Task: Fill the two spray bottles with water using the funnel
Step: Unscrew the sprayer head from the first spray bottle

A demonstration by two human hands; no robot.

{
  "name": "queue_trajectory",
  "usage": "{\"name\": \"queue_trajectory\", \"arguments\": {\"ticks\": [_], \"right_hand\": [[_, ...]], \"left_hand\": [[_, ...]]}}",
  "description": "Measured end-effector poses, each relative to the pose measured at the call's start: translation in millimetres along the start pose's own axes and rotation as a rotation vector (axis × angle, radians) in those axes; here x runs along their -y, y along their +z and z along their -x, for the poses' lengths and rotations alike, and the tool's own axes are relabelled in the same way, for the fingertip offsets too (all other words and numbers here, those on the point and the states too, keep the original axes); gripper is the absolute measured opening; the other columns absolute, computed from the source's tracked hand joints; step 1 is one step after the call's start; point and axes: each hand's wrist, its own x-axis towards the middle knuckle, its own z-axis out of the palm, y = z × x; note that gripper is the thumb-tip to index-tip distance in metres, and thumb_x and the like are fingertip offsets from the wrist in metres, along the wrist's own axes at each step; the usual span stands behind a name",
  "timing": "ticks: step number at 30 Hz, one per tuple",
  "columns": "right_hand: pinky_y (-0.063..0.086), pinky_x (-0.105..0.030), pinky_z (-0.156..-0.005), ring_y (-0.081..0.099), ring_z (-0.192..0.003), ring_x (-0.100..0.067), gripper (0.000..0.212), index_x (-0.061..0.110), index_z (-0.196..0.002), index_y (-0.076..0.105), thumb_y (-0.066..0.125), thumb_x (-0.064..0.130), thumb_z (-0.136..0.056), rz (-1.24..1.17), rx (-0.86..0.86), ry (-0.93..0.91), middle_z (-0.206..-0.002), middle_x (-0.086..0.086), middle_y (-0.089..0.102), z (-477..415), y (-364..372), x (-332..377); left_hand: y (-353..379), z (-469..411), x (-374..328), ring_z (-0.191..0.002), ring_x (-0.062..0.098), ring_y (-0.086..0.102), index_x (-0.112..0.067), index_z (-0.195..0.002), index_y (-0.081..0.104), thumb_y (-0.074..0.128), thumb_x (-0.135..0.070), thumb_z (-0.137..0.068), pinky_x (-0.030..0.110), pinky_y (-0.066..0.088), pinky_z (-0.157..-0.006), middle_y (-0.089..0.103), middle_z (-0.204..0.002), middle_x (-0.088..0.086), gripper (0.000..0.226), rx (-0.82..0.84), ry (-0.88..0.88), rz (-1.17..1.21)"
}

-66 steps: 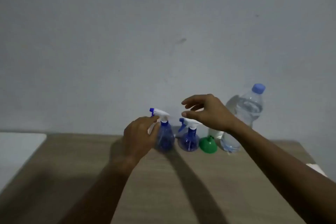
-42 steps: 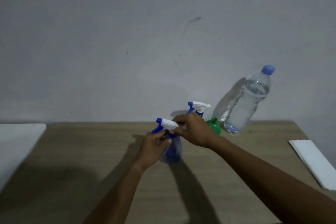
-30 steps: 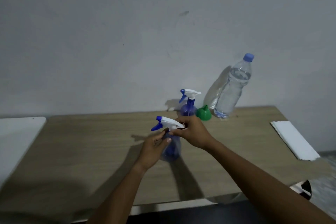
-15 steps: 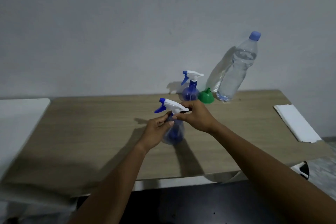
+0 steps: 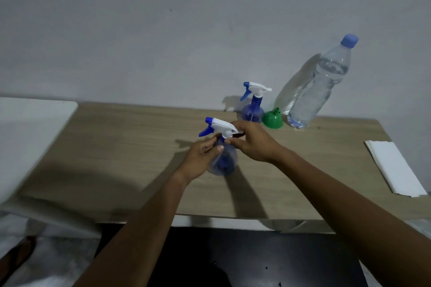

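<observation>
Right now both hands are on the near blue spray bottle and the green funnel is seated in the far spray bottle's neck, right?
No. The head view shows the green plastic funnel wide end down on the wooden table, beside the far blue spray bottle, whose white trigger head is on. The left hand and right hand do hold the near blue spray bottle.

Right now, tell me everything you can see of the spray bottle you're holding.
The spray bottle has a round, translucent blue plastic body and a white trigger head with blue nozzle tip and lever, pointing left. It stands about upright near the middle of the wooden table, head on. The left hand grips the body; the right hand pinches the collar under the head. Its water level cannot be told.
</observation>
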Motion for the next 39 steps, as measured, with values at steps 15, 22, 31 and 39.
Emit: {"name": "queue_trajectory", "arguments": {"ticks": [15,22,31,39], "right_hand": [[0.042,-0.020,-0.062,0.060,-0.075,-0.012,0.016,0.017,-0.101,0.076,0.077,0.026,-0.088,0.071,0.009,-0.066,-0.090,0.003,0.069,-3,-6,-8],[0.042,-0.018,-0.061,0.060,-0.070,-0.004,0.018,0.023,-0.093,0.074,0.081,0.037,-0.083,0.084,0.031,-0.074,-0.078,0.011,0.067,-8,-9,-3],[0.054,-0.037,-0.070,0.060,-0.078,-0.010,0.028,0.017,-0.093,0.065,0.083,0.034,-0.081,0.071,-0.015,-0.087,-0.084,0.009,0.064,-10,-3,-9],[0.058,-0.040,-0.087,0.070,-0.096,-0.014,0.027,0.014,-0.117,0.073,0.075,0.015,-0.089,-0.031,0.081,-0.073,-0.105,0.001,0.075,-5,-12,-13]], "left_hand": [[2,3,-5,-0.107,-0.011,0.062,-0.019,-0.147,0.047,0.056,-0.015,-0.101,0.011,0.052,-0.090,0.064,-0.133,-0.005,0.046,-0.008,-0.083,0.006],[2,5,-6,-0.124,0.006,0.060,-0.020,-0.148,0.047,0.057,-0.022,-0.100,0.022,0.049,-0.099,0.064,-0.135,-0.003,0.049,-0.001,-0.093,-0.018],[4,7,-7,-0.109,0.003,0.064,-0.024,-0.130,0.061,0.061,-0.019,-0.098,0.012,0.052,-0.080,0.069,-0.118,-0.006,0.032,-0.078,-0.150,0.005],[6,9,-10,-0.096,-0.018,0.063,-0.015,-0.147,0.046,0.054,-0.011,-0.102,0.003,0.049,-0.073,0.064,-0.127,-0.003,0.046,-0.023,-0.097,-0.011]]}}
